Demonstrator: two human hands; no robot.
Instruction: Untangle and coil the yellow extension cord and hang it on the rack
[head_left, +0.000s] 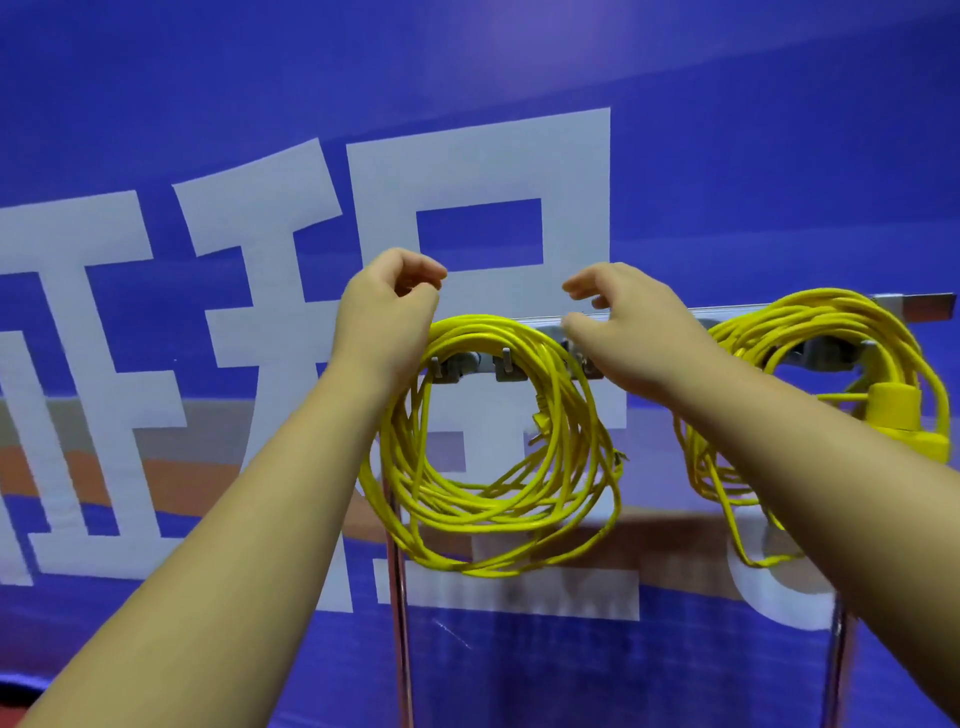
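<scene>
Behind rack (924, 304), white lettering (478, 156), perhaps Chinese.

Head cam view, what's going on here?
A person stands at the rack. The coiled yellow extension cord already hangs on the hooks at the rail's left end. Both hands are just above it and hold nothing: the left hand has its fingers curled, and the right hand is open over the rail. A second yellow coil hangs further right.
</scene>
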